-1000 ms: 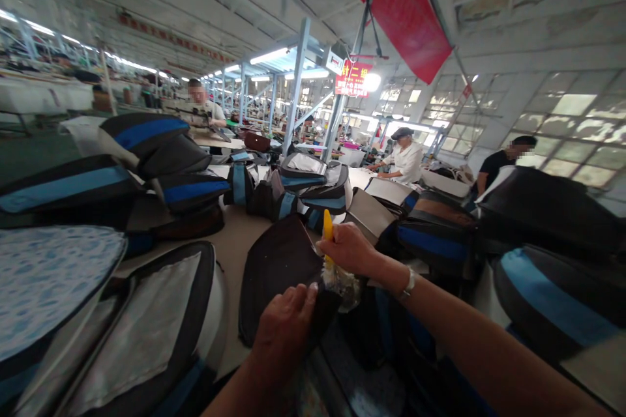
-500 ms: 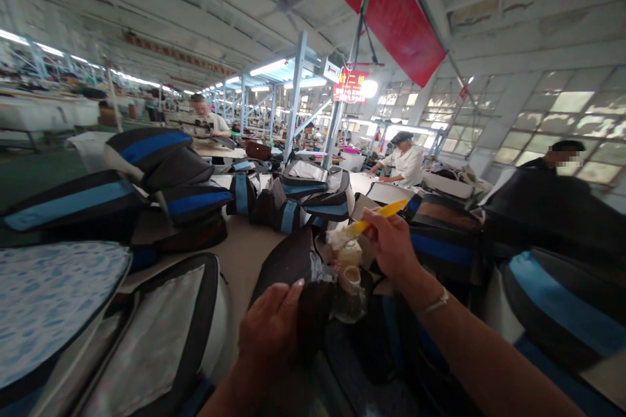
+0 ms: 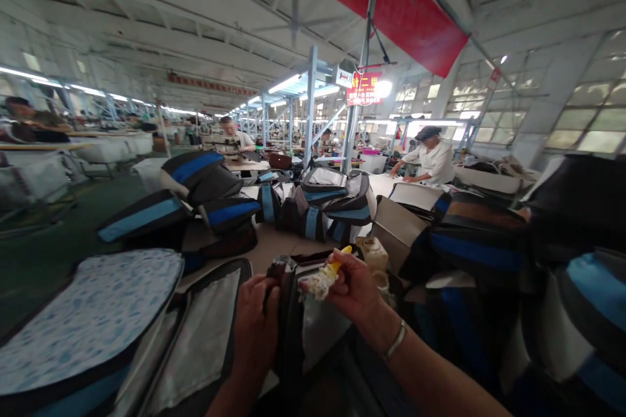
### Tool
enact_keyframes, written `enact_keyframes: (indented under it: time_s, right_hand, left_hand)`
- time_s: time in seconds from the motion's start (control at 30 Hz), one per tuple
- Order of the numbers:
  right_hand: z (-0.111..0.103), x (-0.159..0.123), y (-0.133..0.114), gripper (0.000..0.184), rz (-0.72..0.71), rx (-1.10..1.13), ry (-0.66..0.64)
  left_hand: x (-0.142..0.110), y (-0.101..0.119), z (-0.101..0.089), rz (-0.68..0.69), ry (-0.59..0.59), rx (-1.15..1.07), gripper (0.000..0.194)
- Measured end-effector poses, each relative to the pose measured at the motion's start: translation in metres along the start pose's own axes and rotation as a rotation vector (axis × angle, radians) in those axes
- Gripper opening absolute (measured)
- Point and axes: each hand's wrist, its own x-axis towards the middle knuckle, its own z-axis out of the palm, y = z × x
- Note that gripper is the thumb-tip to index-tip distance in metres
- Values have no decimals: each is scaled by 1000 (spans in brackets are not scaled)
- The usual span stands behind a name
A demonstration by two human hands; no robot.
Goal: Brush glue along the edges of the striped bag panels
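My left hand (image 3: pixel 255 324) is closed on the upper edge of a dark bag panel (image 3: pixel 313 332), holding it upright before me. My right hand (image 3: pixel 353 287) pinches a yellow-handled brush (image 3: pixel 325 277). Its pale, gummy bristles touch the panel's inner face near the top. A small cream-coloured pot (image 3: pixel 375 253) stands just behind my right hand on the table.
Black and blue bag pieces (image 3: pixel 215 199) lie piled across the long table (image 3: pixel 281 241). A panel with blue-patterned lining (image 3: pixel 92 313) lies at the left. More dark pieces (image 3: pixel 489 241) crowd the right. A person in white (image 3: pixel 430 156) works further back; others sit at distant tables.
My right hand came back from the pot with the brush and set the bristles on the panel. My left hand turned the panel upright. The view swung left.
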Motion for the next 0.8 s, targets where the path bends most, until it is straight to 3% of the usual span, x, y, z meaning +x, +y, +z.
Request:
enact_keyframes:
  time_s: [0.13, 0.27, 0.33, 0.4, 0.5, 0.67, 0.73, 0.8]
  right_hand:
    - [9, -4, 17, 24, 30, 142, 12]
    - [15, -10, 11, 26, 23, 89, 75]
    - [17, -14, -2, 26, -74, 7, 196]
    - [20, -15, -15, 29, -259, -103, 308]
    - [29, -12, -21, 34, -506, -281, 340]
    - [47, 6, -11, 30, -569, -739, 295]
    - [51, 11, -14, 31, -681, -962, 349]
    - [51, 12, -20, 31, -784, -1034, 395]
  left_hand:
    - [-8, 11, -6, 28, -19, 80, 55]
    - [-3, 21, -6, 34, 17, 107, 37]
    - [0, 20, -5, -34, 15, -24, 34]
    - [2, 18, -4, -165, -6, -194, 35]
    - [3, 16, -1, -327, -72, -403, 38]
    - [-1, 32, 1, -288, -106, -461, 35]
    - [-3, 36, 1, -309, -104, -457, 36]
    - [-3, 36, 0, -342, -123, -444, 37]
